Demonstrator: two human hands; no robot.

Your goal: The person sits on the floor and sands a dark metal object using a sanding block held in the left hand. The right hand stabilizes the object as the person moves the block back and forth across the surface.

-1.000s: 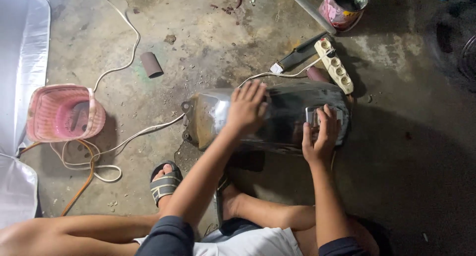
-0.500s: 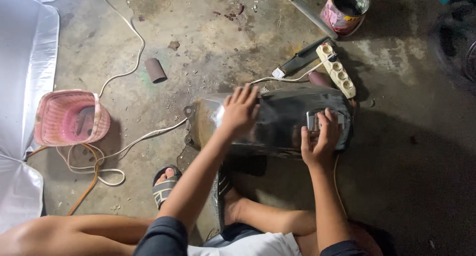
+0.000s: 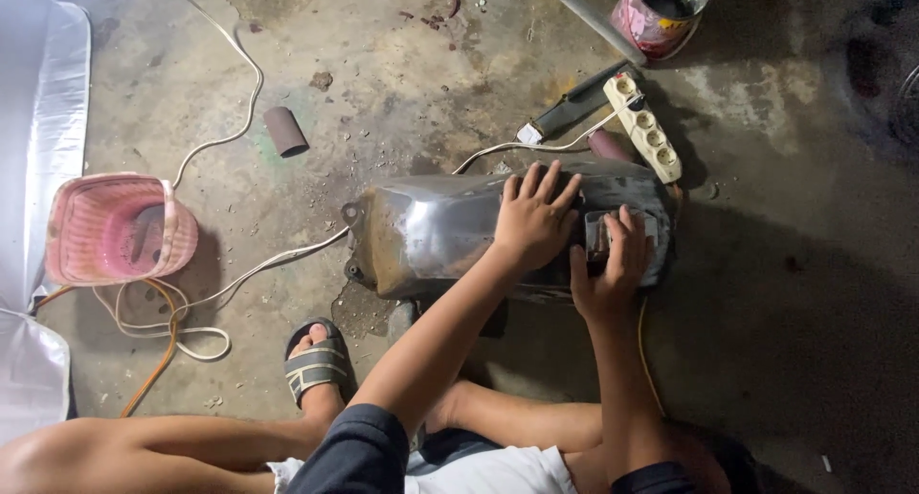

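A bare metal tank [image 3: 431,231] was laid on the concrete floor [image 3: 402,82] in front of the seated person. The left hand [image 3: 532,218] was pressed flat on its top, grip released, while the right hand [image 3: 613,264] was clenched around a small sander [image 3: 598,234] at the tank's right end. A pink basket [image 3: 115,228] was left well apart on the left, a white power strip [image 3: 643,128] just beyond the tank.

A single head-worn camera looks almost straight down from above the seated person onto the concrete floor [image 3: 287,73], close enough that the forearms, both hands and the bent legs fill the lower half, the far floor runs off the top edge, with no second view.
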